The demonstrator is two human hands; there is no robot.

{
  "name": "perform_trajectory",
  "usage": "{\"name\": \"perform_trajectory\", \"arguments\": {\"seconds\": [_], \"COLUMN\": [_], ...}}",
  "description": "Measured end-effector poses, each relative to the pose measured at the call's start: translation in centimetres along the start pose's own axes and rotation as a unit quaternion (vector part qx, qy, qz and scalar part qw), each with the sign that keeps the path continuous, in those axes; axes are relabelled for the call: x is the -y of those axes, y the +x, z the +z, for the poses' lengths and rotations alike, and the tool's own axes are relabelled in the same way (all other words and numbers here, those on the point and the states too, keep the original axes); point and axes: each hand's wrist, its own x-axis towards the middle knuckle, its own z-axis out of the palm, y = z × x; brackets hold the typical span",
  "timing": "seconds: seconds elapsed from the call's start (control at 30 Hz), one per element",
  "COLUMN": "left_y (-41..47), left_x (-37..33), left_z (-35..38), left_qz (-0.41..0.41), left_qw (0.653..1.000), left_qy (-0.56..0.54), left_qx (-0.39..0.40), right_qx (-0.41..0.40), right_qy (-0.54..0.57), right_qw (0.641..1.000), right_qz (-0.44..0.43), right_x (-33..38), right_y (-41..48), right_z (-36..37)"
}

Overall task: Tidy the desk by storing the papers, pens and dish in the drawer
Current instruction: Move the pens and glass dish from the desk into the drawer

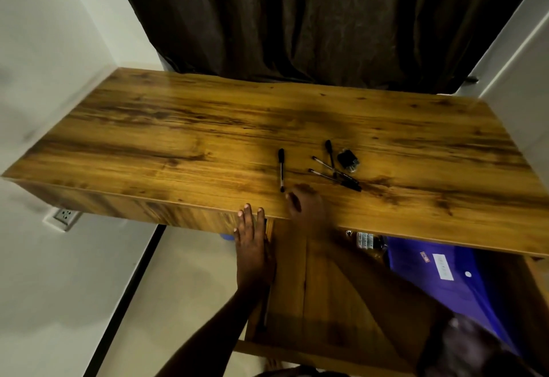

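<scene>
One black pen [281, 170] lies alone on the wooden desk [178, 139]. Three more pens [335, 170] lie crossed to its right, beside a small dark dish [347, 160]. Below the desk's front edge the drawer [297, 287] stands pulled out, with a purple folder [430, 275] lying in its right part. My left hand [252, 240] lies flat with straight fingers against the desk's front edge at the drawer's left side. My right hand [306, 204] is blurred, just over the front edge near the single pen's tip. I see nothing in it.
Small bottles [367, 240] stand at the back of the drawer under the desk top. A dark curtain [312, 20] hangs behind the desk. White walls close in on both sides, with a socket [64, 215] low on the left wall.
</scene>
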Motion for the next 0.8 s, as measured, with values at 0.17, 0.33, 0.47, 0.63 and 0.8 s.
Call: {"name": "perform_trajectory", "arguments": {"seconds": [0.17,0.33,0.47,0.63,0.8], "left_y": [-0.3,-0.2,0.0,-0.2,-0.1], "left_x": [-0.4,-0.5,-0.5,-0.3,-0.2], "left_z": [-0.3,-0.4,-0.5,-0.5,-0.4], "left_qz": [0.007,0.0,0.005,0.009,0.007], "left_qw": [1.0,1.0,1.0,1.0,1.0], "left_qy": [-0.003,0.028,0.025,0.009,-0.005], "left_qx": [-0.002,-0.002,-0.003,-0.013,-0.014], "right_qx": [0.038,0.13,0.132,0.101,0.07], "right_qy": [-0.071,-0.167,-0.196,-0.114,0.005], "right_qw": [0.997,0.977,0.97,0.985,0.992], "right_qz": [0.019,0.038,0.059,0.082,0.105], "right_x": [-0.7,-0.4,0.4,0.3,1.2], "right_y": [6.9,11.4,12.7,10.9,8.5], "right_z": [1.0,0.5,0.2,0.4,-0.4]}}
